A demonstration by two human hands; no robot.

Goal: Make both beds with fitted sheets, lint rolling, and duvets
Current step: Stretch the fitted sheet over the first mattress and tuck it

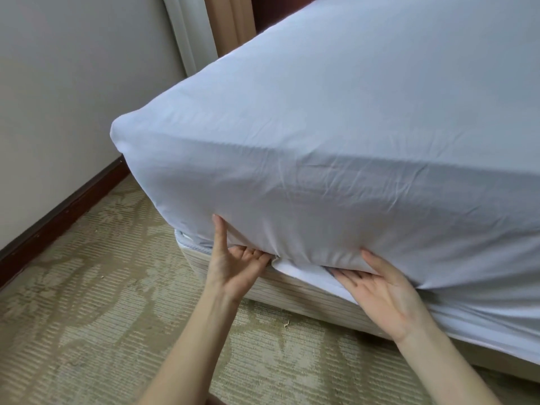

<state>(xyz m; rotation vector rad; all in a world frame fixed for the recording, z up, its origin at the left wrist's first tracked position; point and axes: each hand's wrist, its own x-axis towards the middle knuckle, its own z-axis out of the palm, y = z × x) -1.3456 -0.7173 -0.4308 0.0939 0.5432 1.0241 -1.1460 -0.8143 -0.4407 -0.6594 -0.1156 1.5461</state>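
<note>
Right, fitted sheet [336, 118]: white, stretched over the mattress top and down its near side, by the bed's near-left corner. Hem is bunched along the lower edge and partly laps the striped bed base [306, 290]. Thin, soft, light cloth that creases easily and is a bit slippery. Probably elastic at the hem, so I'd expect it to spring back. Best taken at the hem, not the flat panel.

My left hand [233, 264]: palm up, thumb straight against the sheet's side, fingers pushed under the mattress edge, gripping nothing I can see. My right hand [382, 290]: palm up, spread, fingers slid under the hem, tips hidden.

Patterned carpet [102, 302] below; wall [58, 97] and curtain [190, 33] beyond the corner.
</note>
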